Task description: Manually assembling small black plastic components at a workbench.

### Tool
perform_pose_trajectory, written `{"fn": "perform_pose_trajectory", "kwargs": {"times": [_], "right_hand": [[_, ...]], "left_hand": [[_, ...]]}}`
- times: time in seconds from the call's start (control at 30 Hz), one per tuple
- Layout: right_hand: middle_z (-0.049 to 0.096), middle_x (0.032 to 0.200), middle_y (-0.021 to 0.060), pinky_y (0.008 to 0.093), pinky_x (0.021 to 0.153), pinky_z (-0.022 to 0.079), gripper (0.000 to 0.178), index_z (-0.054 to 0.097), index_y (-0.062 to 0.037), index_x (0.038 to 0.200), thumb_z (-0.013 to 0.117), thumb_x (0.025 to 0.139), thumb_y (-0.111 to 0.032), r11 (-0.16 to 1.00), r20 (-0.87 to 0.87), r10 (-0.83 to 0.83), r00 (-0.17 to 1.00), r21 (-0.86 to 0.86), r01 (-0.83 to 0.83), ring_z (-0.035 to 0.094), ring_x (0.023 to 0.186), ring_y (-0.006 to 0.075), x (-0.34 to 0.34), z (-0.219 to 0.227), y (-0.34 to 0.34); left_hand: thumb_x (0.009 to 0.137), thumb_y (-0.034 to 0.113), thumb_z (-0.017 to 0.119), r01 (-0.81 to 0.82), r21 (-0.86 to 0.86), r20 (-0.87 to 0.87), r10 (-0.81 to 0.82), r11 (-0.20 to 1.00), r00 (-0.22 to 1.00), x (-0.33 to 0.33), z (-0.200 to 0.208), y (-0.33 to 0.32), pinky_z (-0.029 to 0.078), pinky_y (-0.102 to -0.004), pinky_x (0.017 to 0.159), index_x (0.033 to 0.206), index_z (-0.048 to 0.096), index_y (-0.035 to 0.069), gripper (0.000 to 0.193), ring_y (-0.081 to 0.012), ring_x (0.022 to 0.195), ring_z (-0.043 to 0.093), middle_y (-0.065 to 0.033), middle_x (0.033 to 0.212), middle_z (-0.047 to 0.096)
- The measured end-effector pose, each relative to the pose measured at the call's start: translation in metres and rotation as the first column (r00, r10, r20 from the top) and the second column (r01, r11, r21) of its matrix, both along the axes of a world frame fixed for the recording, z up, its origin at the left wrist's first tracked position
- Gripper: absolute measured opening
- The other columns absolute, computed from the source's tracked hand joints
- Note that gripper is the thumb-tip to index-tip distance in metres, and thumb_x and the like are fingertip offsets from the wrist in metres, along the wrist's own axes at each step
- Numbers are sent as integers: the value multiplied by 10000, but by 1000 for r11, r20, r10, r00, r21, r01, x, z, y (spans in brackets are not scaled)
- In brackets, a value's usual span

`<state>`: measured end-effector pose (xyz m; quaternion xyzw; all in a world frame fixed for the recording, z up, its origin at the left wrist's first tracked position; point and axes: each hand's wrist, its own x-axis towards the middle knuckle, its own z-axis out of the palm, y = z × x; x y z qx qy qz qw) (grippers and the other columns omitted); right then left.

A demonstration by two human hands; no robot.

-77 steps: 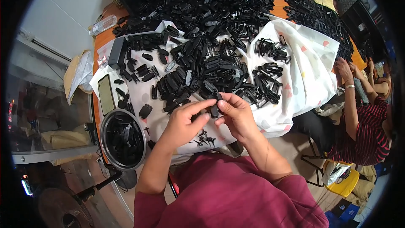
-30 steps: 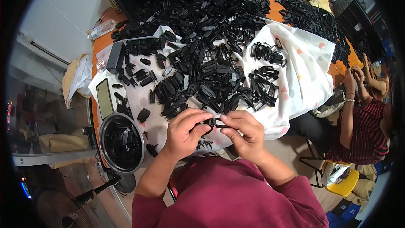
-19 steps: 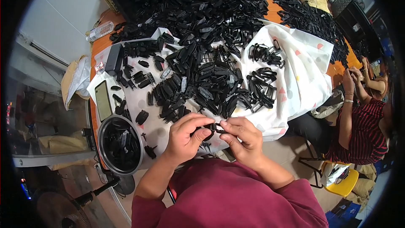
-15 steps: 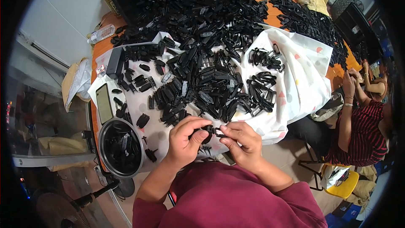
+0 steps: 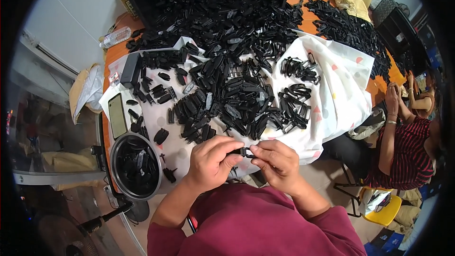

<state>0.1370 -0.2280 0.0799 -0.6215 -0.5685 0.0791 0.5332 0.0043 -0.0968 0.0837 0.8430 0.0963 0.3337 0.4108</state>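
Black part (image 5: 243, 151) pinched at either end by left hand (image 5: 212, 163) and right hand (image 5: 277, 164), both nearly closed, apparently mid-fitting, next move needing steady alignment.

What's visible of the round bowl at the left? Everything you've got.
The bowl is round, silver-grey and metallic-looking, with a shiny rim. It stands mouth up at the near left corner of the orange table, nearer the person than the phone. Loose black pieces fill much of it, hiding its floor, with a lighter grey one among them. What it stands on is hidden. Neither the left hand nor the right hand touches it.
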Motion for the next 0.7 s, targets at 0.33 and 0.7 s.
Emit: {"fn": "perform_pose_trajectory", "kwargs": {"times": [0.33,0.7], "right_hand": [[594,852,107,270,557,450,297,610,6,957,685,673,41,980,-96,-199,975,-16,199,565,688,205,-27,-28,8],[592,937,94,219,646,451,265,557,4,1011,655,771,-47,953,-631,-16,775,-245,-179,551,806,115,-24,-34,-2]], "left_hand": [[846,156,584,-213,-523,17,260,825,965,11,-44,-35,439,-274,771,999,594,-24,236,-189,886,563,-117,964,598],[807,78,621,83,-932,126,102,353,987,-21,-53,-30,403,-190,578,1039,581,8,245,-62,619,487,-59,851,602]]}}
